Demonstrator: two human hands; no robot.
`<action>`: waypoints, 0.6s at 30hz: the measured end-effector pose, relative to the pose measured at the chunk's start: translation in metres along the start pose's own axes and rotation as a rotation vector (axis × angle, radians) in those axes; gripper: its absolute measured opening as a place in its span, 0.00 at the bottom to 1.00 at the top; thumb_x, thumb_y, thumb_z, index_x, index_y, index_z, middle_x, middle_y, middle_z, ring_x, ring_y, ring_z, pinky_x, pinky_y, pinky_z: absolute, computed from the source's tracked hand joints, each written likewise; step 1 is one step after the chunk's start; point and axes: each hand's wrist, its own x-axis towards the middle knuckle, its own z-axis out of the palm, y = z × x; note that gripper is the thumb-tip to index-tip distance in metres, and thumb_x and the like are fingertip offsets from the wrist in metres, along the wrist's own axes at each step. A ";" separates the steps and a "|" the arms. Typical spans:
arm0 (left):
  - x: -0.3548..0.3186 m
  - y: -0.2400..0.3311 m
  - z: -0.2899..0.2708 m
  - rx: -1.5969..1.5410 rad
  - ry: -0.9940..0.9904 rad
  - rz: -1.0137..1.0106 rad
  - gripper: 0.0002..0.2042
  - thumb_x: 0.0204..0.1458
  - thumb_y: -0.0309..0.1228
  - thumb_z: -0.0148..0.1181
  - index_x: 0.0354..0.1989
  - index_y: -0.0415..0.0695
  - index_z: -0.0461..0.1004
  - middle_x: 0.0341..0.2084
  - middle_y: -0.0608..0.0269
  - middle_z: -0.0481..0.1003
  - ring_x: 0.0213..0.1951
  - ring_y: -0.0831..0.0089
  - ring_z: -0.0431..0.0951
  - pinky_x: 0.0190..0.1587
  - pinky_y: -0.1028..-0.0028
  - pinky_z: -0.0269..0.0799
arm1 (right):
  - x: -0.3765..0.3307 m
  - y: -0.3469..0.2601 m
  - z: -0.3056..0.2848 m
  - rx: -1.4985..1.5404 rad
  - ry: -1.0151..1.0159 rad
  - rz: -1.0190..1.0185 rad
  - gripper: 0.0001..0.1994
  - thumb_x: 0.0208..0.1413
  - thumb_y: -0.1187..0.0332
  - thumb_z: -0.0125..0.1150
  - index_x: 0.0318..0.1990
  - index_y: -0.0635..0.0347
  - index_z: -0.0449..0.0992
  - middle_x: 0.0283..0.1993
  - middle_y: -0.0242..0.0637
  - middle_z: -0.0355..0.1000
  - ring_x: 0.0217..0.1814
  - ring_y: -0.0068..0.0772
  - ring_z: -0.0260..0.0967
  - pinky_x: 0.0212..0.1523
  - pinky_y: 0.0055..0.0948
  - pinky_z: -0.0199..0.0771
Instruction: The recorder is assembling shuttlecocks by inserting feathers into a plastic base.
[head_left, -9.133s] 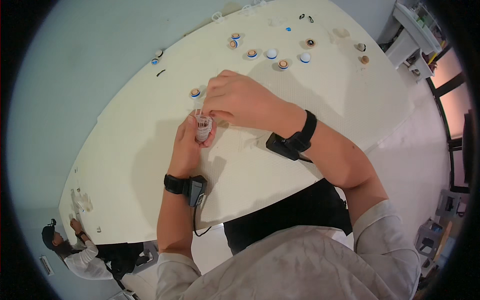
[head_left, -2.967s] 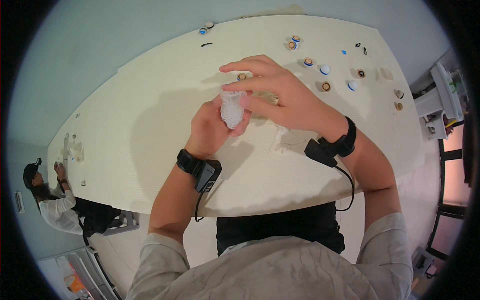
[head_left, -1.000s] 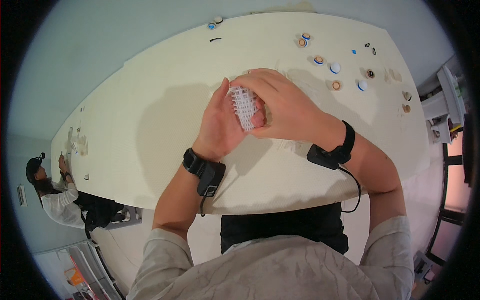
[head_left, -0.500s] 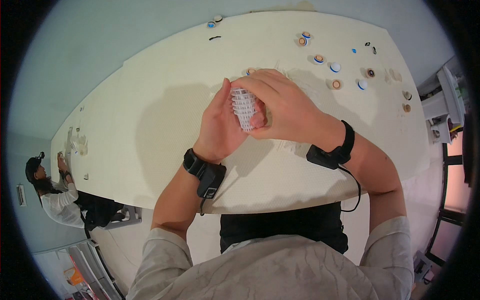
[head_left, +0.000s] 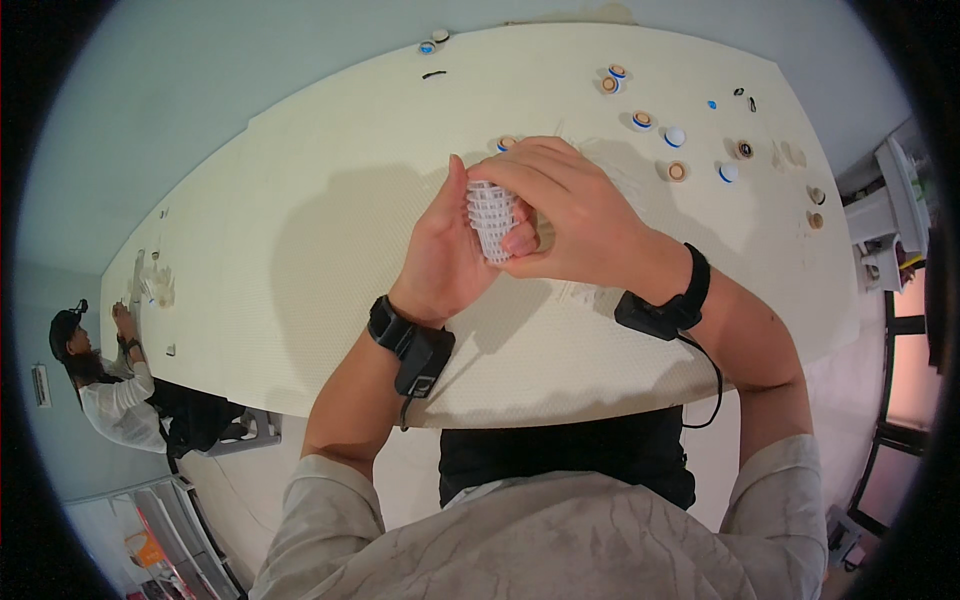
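- In the head view, a person has a small white lattice piece (head_left: 491, 222) up between both hands, over the middle of the tabletop (head_left: 340, 290), between its near and far edges.
- The left hand (head_left: 438, 245) cradles it from the left – thumb standing up, fingers apparently curled behind the mesh.
- The right hand (head_left: 565, 205) closes in from the other side, its fingers gripping the lattice, thumb at the lower end and forefinger over the top.
- I'd take the step in hand for steadying or shaping that mesh; the next move would seem to call for light, even pressure, since such an open weave could bend.
- Just past the right hand sits a blue-rimmed disc (head_left: 507, 144), partly hidden; more round pieces (head_left: 677, 171) lie scattered toward the far right corner.
- A black strip (head_left: 433, 74) lies close to the far edge, and a co-worker (head_left: 120, 400) sits by the left end.
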 end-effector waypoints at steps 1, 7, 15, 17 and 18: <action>0.000 0.000 -0.001 0.005 0.012 -0.005 0.30 0.71 0.56 0.29 0.46 0.41 0.71 0.31 0.61 0.73 0.30 0.70 0.70 0.37 0.70 0.70 | 0.000 0.000 0.001 -0.003 0.016 -0.015 0.35 0.29 0.71 0.76 0.54 0.59 0.75 0.50 0.42 0.76 0.54 0.50 0.72 0.63 0.45 0.69; 0.002 -0.003 -0.006 -0.004 0.022 -0.019 0.32 0.69 0.59 0.27 0.47 0.42 0.71 0.30 0.62 0.72 0.29 0.71 0.70 0.36 0.70 0.71 | -0.002 0.002 0.002 -0.002 0.001 -0.032 0.33 0.31 0.72 0.75 0.54 0.61 0.75 0.50 0.42 0.77 0.53 0.47 0.73 0.64 0.46 0.69; 0.002 0.000 -0.003 0.005 0.072 -0.047 0.39 0.65 0.67 0.25 0.52 0.42 0.71 0.31 0.63 0.74 0.29 0.71 0.71 0.37 0.70 0.71 | -0.002 0.001 0.003 -0.024 -0.022 -0.059 0.32 0.33 0.72 0.75 0.53 0.61 0.75 0.49 0.41 0.77 0.52 0.47 0.73 0.64 0.46 0.69; 0.002 -0.001 -0.005 0.000 0.040 -0.043 0.40 0.64 0.68 0.25 0.53 0.42 0.71 0.32 0.63 0.75 0.29 0.71 0.72 0.37 0.71 0.72 | -0.002 0.000 0.003 -0.037 -0.037 -0.059 0.31 0.33 0.72 0.75 0.53 0.61 0.75 0.49 0.41 0.77 0.52 0.47 0.73 0.64 0.46 0.69; 0.002 -0.001 -0.003 -0.003 0.041 -0.044 0.40 0.64 0.68 0.25 0.53 0.42 0.71 0.32 0.63 0.75 0.29 0.71 0.72 0.37 0.71 0.72 | -0.002 0.001 0.002 -0.047 -0.029 -0.077 0.31 0.33 0.72 0.75 0.53 0.62 0.75 0.49 0.41 0.77 0.52 0.47 0.73 0.63 0.46 0.69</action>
